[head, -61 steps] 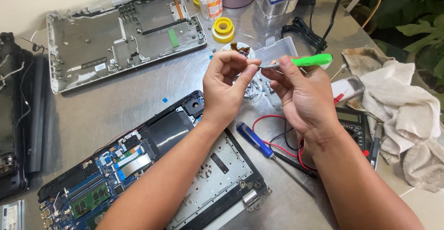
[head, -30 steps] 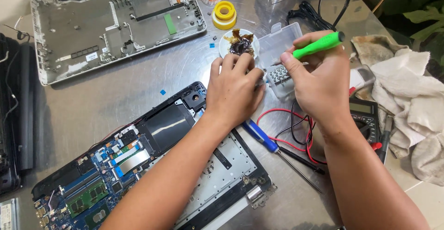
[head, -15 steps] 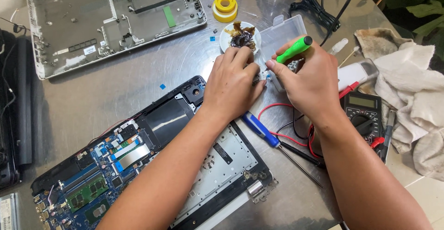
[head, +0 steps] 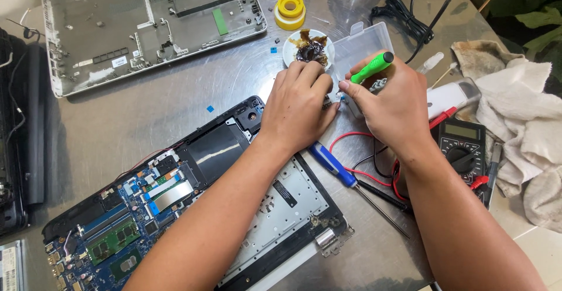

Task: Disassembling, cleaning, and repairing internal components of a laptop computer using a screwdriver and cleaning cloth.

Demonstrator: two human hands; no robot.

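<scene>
My left hand (head: 300, 106) lies palm down on the metal table (head: 146, 115), its fingers pressed on a small part that it mostly hides. My right hand (head: 393, 101) grips a green-handled screwdriver (head: 371, 67), with the tip pointing down at that part between the two hands. Both hands sit just in front of a small white dish of dark paste (head: 308, 48) and a clear plastic box (head: 363, 40). An opened laptop (head: 175, 209) with its circuit board exposed lies under my left forearm.
A grey laptop bottom cover (head: 146, 27) lies at the back left, a yellow tape roll (head: 290, 9) behind the dish. A blue screwdriver (head: 333, 165), a multimeter (head: 462, 150) with red and black leads, and white rags (head: 521, 127) sit to the right.
Both hands came down from mid-air to the table beside the dish. The screwdriver swung from lying level to pointing down at the part under my left fingers.
</scene>
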